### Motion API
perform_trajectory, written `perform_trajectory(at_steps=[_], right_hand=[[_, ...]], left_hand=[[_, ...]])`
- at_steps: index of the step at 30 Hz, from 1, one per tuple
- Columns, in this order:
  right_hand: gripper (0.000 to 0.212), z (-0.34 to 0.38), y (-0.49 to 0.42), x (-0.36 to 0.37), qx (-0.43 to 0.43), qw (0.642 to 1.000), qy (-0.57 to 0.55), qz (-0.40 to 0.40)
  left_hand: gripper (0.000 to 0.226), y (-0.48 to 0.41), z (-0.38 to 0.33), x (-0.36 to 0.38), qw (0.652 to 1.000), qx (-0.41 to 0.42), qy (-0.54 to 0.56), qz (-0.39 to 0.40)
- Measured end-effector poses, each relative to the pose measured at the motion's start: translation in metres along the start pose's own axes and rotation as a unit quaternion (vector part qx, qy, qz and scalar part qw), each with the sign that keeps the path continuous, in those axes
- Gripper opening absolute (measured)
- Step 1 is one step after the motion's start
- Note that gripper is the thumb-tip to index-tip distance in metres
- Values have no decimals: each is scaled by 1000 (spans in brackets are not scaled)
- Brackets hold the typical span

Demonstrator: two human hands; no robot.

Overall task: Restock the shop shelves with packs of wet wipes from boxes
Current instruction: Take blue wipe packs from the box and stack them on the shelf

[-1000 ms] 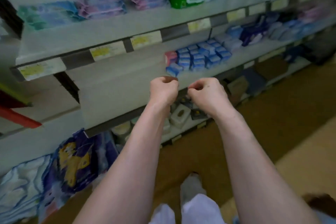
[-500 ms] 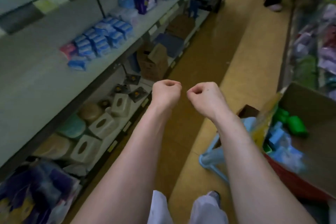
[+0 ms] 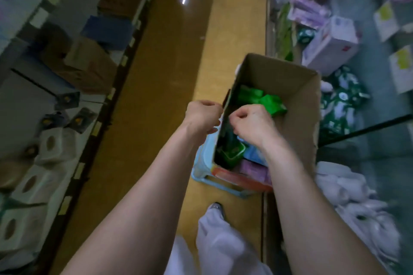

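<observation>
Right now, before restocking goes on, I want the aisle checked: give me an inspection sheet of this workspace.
Surface: tan floor between shelving.
Job's things: open cardboard box on a blue stool, green packs inside.
Clutter: white packs heaped at lower right.
Grippers: left hand curled beside the box wall, right hand curled above the packs; neither visibly holds anything.
Cables: nothing seen.
Surroundings: tissue boxes on the low left shelf.

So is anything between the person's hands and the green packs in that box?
The cardboard box is open on top. Nothing visible lies between the right hand, over the opening, and the green packs. The left hand is outside the box, so its side wall stands between.
</observation>
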State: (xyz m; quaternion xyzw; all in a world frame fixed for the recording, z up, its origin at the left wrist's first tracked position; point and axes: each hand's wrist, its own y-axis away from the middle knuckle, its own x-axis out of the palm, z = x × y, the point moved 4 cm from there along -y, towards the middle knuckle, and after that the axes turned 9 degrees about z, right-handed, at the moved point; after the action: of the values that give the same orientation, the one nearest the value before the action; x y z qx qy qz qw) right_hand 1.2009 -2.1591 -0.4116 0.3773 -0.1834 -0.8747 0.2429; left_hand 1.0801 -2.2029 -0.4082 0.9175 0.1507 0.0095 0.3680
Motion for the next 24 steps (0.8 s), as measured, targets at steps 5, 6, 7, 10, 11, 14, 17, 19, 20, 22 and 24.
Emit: perform_trajectory(at_steps=[5, 6, 7, 10, 11, 14, 17, 19, 20, 22, 24], right_hand=[[30, -60, -42, -36, 38, 999, -32, -18], [31, -72, -49, -40, 50, 998, -40, -19], [32, -84, -53, -44, 65, 996, -48, -20], [34, -127, -67, -39, 122, 989, -80, -6], [32, -141, -70, -34, 144, 986, -82, 7], [32, -184, -78, -12, 213, 973, -72, 57], [13, -214, -79, 7, 284, 949, -82, 110], [9, -234, -80, 21, 337, 926, -111, 128], [11, -242, -81, 29, 356, 917, -117, 141], [11, -254, -83, 45, 387, 900, -135, 152], [19, -267, -88, 62, 407, 887, -152, 158]], left_hand=[[19, -40, -3, 60, 998, -26, -17, 51], [21, -49, 1, 69, 998, -34, -26, 55], [21, -57, 5, 76, 996, -45, -38, 60], [13, -79, 28, 97, 989, -95, -82, 81], [11, -86, 39, 102, 985, -114, -95, 86], [6, -108, 71, 119, 971, -158, -147, 105], [17, -130, 94, 139, 955, -125, -234, 135], [28, -141, 103, 153, 925, -62, -340, 160], [34, -145, 106, 160, 890, -20, -418, 180], [44, -153, 112, 177, 796, 79, -556, 225], [53, -160, 119, 193, 688, 167, -654, 266]])
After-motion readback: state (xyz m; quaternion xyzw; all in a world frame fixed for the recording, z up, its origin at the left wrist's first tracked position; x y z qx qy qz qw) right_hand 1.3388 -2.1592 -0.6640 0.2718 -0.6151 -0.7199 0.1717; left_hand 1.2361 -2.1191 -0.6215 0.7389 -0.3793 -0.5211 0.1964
